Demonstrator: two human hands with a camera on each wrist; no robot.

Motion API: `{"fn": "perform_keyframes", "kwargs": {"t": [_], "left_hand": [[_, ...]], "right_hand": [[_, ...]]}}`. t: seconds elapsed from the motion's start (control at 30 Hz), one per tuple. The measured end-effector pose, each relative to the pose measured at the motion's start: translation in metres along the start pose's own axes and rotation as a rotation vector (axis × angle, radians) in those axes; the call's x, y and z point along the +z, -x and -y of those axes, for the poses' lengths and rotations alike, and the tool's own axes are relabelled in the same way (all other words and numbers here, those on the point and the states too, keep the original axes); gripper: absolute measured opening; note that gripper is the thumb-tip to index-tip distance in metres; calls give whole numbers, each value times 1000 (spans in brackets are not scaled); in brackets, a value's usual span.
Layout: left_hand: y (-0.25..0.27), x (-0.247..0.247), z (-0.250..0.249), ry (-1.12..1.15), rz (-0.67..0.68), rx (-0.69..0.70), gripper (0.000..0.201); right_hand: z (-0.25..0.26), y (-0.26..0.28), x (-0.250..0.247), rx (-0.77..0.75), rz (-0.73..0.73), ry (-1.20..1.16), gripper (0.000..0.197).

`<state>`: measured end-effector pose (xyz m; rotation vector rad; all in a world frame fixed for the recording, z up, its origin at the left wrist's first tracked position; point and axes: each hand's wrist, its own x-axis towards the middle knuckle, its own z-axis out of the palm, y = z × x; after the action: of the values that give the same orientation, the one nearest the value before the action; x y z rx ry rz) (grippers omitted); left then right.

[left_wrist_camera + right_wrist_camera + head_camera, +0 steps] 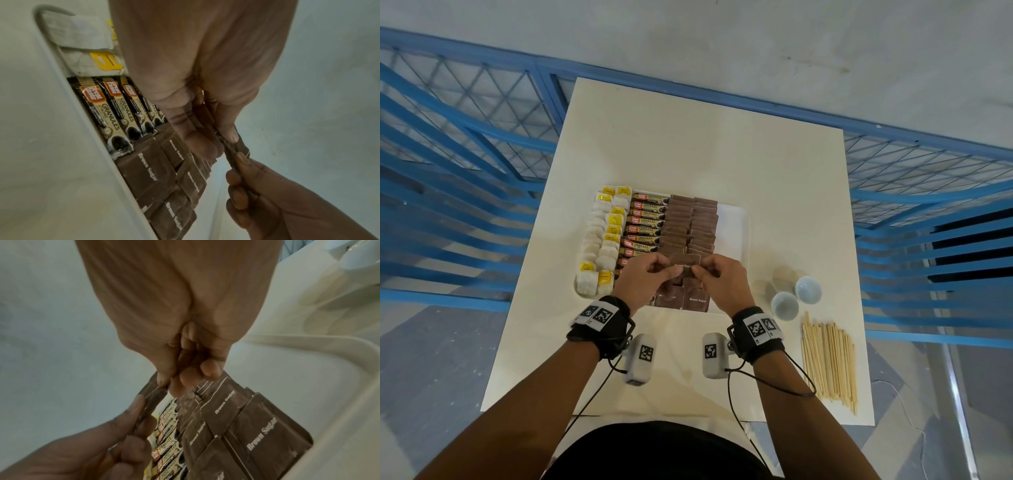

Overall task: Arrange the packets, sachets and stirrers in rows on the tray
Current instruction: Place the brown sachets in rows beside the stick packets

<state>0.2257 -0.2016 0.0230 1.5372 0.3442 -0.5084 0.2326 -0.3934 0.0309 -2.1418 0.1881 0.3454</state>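
Over the near end of the white tray (732,233), both hands hold a few brown sugar sachets (686,265) between them. My left hand (669,271) pinches their left edge and my right hand (704,270) pinches the right edge. Seen from the wrists, the held sachets (240,147) (152,396) are edge-on between thumb and fingers. The tray carries rows of white tea bags (602,240) with yellow tags, coffee granule sticks (645,222) and brown sugar sachets (691,222). Wooden stirrers (830,363) lie in a bundle on the table at the right.
Two small white bowls (785,305) (808,289) stand on the white table (705,144) just right of the tray. The tray's right strip is bare. A blue railing surrounds the table on the far side and both flanks.
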Motion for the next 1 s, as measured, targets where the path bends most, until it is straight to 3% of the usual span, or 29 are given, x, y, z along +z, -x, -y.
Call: {"fn": "perform_keyframes", "kwargs": {"t": [0.17, 0.43, 0.6, 1.0], "left_hand": [[1, -2, 5, 20, -18, -46, 20], [6, -11, 15, -136, -35, -62, 25], [3, -25, 22, -184, -144, -98, 27], [-4, -46, 20, -248, -140, -131, 24]], "right_hand": [[-3, 2, 2, 24, 10, -18, 5], [-11, 3, 12, 77, 124, 92, 16], [2, -17, 17, 72, 64, 38, 11], [2, -54, 46, 38, 26, 252, 13]]}}
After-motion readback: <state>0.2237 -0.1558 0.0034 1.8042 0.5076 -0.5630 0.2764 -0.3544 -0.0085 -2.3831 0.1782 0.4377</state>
